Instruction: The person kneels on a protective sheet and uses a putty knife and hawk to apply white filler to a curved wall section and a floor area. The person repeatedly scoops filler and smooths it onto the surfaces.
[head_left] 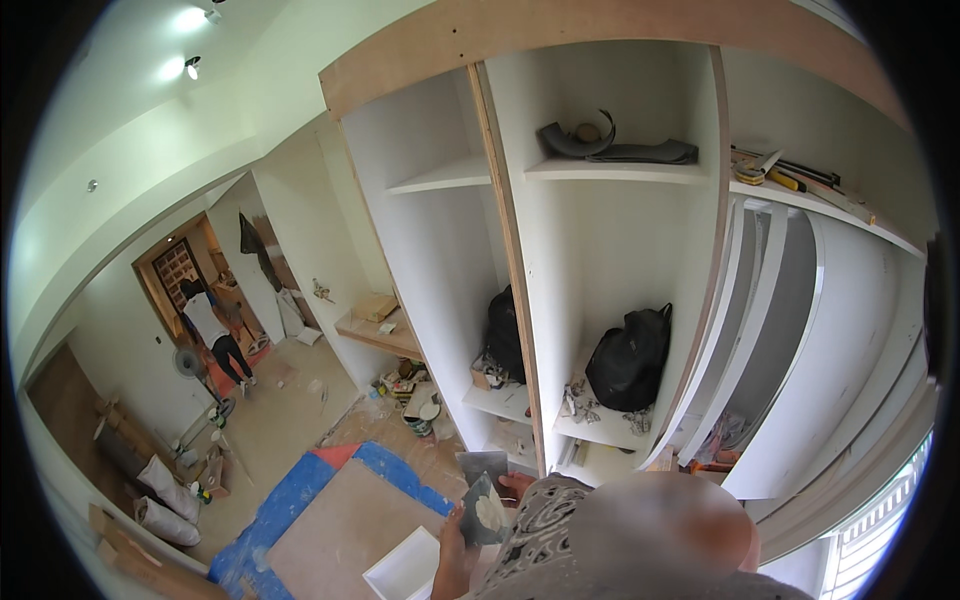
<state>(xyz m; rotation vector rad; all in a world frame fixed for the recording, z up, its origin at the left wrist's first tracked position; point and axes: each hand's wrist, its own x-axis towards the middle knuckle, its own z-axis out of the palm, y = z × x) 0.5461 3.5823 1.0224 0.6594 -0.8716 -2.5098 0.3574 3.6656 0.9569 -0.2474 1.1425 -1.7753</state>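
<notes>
At the bottom centre, my left hand is closed on a dark broad-bladed putty knife with a lump of white putty on its face. Just beyond it, my right hand is closed on a grey rectangular scraper, its blade close above the loaded one. Whether the two blades touch, I cannot tell. The patterned grey sleeve hides part of my right hand and arm. Left of my left hand is a white open box-like piece.
White cabinets with bare wood edges stand ahead. Their shelves hold a black bag, grey strips and hand tools. A board and blue sheeting cover the floor. Farther off are a person, a fan and sacks.
</notes>
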